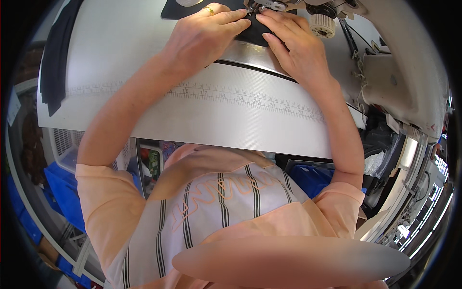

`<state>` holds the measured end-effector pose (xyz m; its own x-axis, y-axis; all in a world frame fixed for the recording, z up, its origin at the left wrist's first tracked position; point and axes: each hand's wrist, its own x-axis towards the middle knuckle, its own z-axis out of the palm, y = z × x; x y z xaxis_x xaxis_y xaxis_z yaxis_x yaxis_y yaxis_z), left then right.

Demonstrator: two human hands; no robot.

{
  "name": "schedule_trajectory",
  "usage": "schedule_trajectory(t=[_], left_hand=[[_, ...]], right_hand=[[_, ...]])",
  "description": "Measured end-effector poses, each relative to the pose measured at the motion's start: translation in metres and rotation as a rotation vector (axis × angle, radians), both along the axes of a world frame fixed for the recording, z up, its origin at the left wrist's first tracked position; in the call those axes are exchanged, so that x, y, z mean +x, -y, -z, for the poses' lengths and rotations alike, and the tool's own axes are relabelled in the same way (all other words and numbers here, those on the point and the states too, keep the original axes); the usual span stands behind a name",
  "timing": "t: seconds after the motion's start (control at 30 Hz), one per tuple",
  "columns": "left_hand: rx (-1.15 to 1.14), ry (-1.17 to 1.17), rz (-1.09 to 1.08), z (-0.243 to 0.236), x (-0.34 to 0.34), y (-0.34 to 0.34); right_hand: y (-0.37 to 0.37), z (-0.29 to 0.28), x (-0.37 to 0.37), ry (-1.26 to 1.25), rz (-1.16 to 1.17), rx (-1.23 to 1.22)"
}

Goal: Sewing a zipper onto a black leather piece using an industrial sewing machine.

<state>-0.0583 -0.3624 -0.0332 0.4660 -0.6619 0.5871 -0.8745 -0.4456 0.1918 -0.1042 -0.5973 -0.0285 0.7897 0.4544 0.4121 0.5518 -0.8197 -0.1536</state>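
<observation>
Cloth (252, 35), black, lies on the worktop (115, 43) beneath the sewing machine (409, 72), seemingly mid-work, how much remains unclear; left hand (198, 36) and right hand (302, 48) press with fingers extended, neither clenched.

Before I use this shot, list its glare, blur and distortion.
In the head view, the front edge of the silver table bends, the metal plate glares, the black fabric shows little detail, and a blurred oval covers part of the bottom.
</observation>
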Motion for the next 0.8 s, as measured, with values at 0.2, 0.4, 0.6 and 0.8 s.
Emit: schedule_trajectory(t=[0.2,0.4,0.6,0.8], left_hand=[[0.005,0.035,-0.02,0.006,0.001,0.001],[-0.009,0.202,-0.086,0.003,-0.002,0.01],[0.27,0.228,-0.264,0.001,-0.017,0.023],[0.242,0.245,-0.24,0.002,-0.019,0.018]], right_hand=[[0.003,-0.001,0.008,0.033,-0.052,0.156],[0.006,-0.074,-0.046,0.206,-0.141,0.04],[0.311,-0.19,-0.113,0.805,0.842,0.107],[0.575,-0.232,-0.118,-0.138,1.367,0.912]])
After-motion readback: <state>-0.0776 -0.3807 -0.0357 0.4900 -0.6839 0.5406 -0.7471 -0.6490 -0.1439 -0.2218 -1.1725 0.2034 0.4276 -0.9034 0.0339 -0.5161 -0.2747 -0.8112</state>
